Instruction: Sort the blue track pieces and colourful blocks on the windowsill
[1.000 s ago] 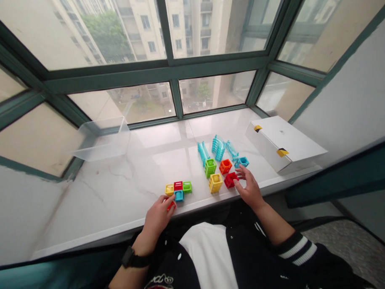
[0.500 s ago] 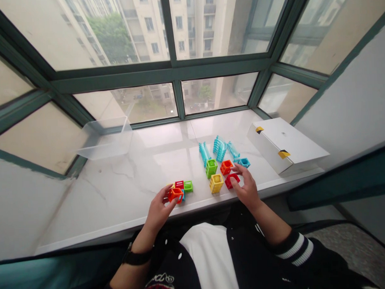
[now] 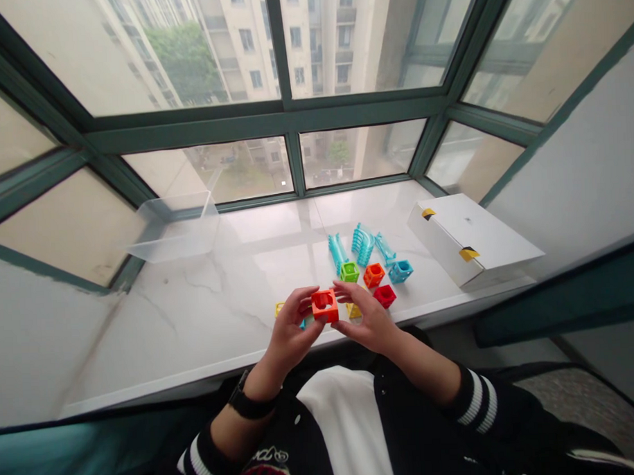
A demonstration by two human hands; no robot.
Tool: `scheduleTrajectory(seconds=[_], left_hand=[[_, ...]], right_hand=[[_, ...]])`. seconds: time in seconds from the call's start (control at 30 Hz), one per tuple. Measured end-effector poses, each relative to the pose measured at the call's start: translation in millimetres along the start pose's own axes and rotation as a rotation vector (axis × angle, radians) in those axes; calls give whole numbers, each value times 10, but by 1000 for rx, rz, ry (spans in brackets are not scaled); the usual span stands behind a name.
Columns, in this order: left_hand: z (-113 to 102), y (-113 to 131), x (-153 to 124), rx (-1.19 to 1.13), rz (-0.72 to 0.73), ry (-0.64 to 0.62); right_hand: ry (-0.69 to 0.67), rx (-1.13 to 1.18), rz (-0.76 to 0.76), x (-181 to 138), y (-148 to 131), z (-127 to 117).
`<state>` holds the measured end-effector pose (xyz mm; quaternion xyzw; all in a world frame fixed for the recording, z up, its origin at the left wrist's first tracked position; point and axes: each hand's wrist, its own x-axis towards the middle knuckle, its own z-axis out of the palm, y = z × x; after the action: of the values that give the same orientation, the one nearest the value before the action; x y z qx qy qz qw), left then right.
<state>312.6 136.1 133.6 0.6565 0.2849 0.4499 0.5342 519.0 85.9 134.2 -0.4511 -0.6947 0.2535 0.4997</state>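
My left hand (image 3: 295, 328) grips an orange hollow cube block (image 3: 324, 306), held up just above the sill's front edge with a round opening facing me. On its right side, the thumb and fingertips of my right hand (image 3: 369, 319) close around the block's edges. Partly hidden behind my hands are a yellow block (image 3: 353, 310) at the right and another yellow block (image 3: 279, 308) at the left. Beyond my right hand sit a red block (image 3: 384, 296), an orange-red block (image 3: 374, 276), a green block (image 3: 349, 272) and a blue block (image 3: 401, 271).
Translucent turquoise track pieces (image 3: 363, 244) lie behind the blocks. A clear plastic bin (image 3: 174, 232) stands at the left on the white marble sill (image 3: 235, 268). To the right is a white box (image 3: 473, 235) with yellow-black tabs. Green-framed windows (image 3: 354, 115) border the back.
My left hand has lifted the orange block and carried it right, toward the middle. My right hand has left the red block and moved left to the orange one.
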Motion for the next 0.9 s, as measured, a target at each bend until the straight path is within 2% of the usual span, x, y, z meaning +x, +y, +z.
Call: scheduleTrajectory(seconds=[0.23, 0.43, 0.67, 0.9], left_hand=[[126, 7, 48, 80, 125, -26], [118, -7, 75, 208, 152, -25], [130, -7, 99, 247, 155, -52], [296, -38, 371, 308, 183, -81]], right_hand=[[45, 28, 46, 27, -51, 4], [53, 6, 57, 43, -22, -47], [64, -108, 35, 23, 51, -164], [120, -232, 36, -59, 200, -242]])
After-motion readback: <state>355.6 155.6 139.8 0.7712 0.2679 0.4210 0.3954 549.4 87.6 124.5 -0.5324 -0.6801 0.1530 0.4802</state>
